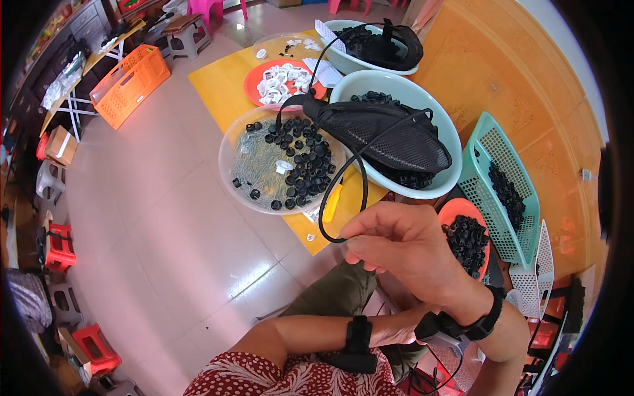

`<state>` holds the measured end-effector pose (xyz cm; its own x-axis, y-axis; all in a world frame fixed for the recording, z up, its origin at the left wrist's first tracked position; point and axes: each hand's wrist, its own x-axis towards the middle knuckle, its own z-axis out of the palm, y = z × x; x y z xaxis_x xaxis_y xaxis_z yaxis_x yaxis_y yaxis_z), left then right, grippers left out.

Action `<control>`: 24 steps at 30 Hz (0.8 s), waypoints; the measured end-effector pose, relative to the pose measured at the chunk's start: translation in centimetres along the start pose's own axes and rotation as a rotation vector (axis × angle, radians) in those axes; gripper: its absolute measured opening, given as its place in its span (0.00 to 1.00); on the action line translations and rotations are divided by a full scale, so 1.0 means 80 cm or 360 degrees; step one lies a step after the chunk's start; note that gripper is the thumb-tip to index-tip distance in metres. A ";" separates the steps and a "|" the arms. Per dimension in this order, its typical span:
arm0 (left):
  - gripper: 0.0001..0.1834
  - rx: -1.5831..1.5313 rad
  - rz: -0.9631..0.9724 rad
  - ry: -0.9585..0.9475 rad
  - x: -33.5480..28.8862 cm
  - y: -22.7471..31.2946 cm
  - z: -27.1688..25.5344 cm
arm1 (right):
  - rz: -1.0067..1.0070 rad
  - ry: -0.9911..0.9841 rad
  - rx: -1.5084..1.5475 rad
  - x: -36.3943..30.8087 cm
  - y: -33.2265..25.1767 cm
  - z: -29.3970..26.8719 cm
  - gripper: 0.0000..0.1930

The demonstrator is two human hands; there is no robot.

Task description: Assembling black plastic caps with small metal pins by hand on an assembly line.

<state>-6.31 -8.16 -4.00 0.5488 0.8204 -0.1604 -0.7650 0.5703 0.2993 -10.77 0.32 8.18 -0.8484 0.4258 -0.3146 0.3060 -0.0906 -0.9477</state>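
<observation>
My right hand is closed, pinching a thin black cable between thumb and fingers. The cable loops up to a black mesh pouch with a strap, which lies across a pale green bowl of small black parts. Below it, my left forearm crosses to the right and passes behind my right wrist. That hides the fingers of my left hand. Left of the cable stands a clear round tray with black caps, thin pale pieces like pins or wires, and one white part.
The yellow board also bears a yellow-handled tool and a red plate of white parts. Another pale bowl stands behind. At right are a green basket and an orange dish of black parts. An orange crate stands far left.
</observation>
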 end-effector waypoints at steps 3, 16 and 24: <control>0.22 -0.0011 0.0072 -0.0165 0.012 -0.014 -0.019 | -0.0028 -0.0013 -0.0006 0.005 -0.001 0.006 0.07; 0.26 0.0144 -0.0053 -0.0398 -0.001 0.002 -0.029 | -0.0125 0.0019 -0.0098 0.027 0.001 0.011 0.05; 0.18 0.0040 0.0165 -0.0507 0.004 -0.004 -0.025 | -0.0106 0.0014 -0.0042 0.024 -0.024 0.019 0.06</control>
<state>-6.53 -8.04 -6.01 0.5493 0.8175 0.1730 -0.8158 0.4799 0.3226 -13.65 -0.06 9.35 -0.8634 0.4380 -0.2505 0.2605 -0.0382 -0.9647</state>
